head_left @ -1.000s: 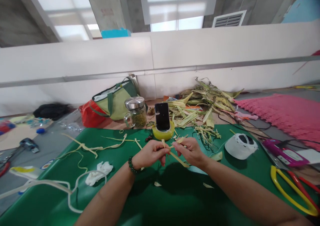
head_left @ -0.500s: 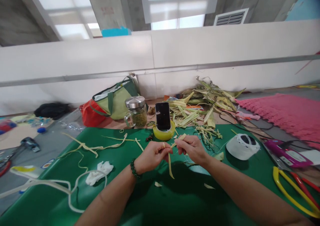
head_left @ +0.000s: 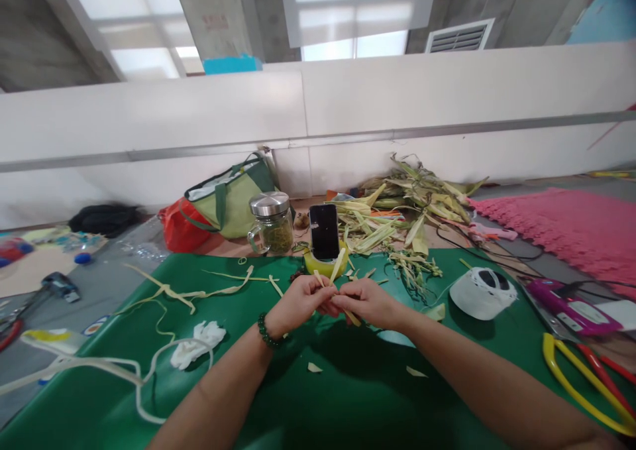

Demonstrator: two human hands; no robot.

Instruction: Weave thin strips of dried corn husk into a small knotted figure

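My left hand (head_left: pixel 305 299), with a dark green bead bracelet (head_left: pixel 268 331) at its wrist, pinches pale corn husk strips (head_left: pixel 337 265) over the green mat (head_left: pixel 377 390). Thumb to thumb against it, my right hand (head_left: pixel 371 301) also grips the strips. Two strip ends stick up between the hands, and another pokes out below the right fingers. Where the strips cross is hidden by my fingertips. Just beyond stands a phone (head_left: pixel 324 232), propped on a roll of yellow tape (head_left: pixel 318 264). Small husk scraps (head_left: pixel 315 367) lie on the mat nearer to me.
Behind are a lidded glass mug (head_left: pixel 276 231), a green bag (head_left: pixel 226 205) and a heap of corn husks (head_left: pixel 412 198). To the right lie a white spool (head_left: pixel 481 294), a purple glue gun (head_left: pixel 561 307) and yellow-handled scissors (head_left: pixel 581 377). White cord (head_left: pixel 142 397) and crumpled tissue (head_left: pixel 199 344) are left.
My hands have come together from slightly apart. The strip that hung down below them has gone from there, and strip ends now point up between the hands.
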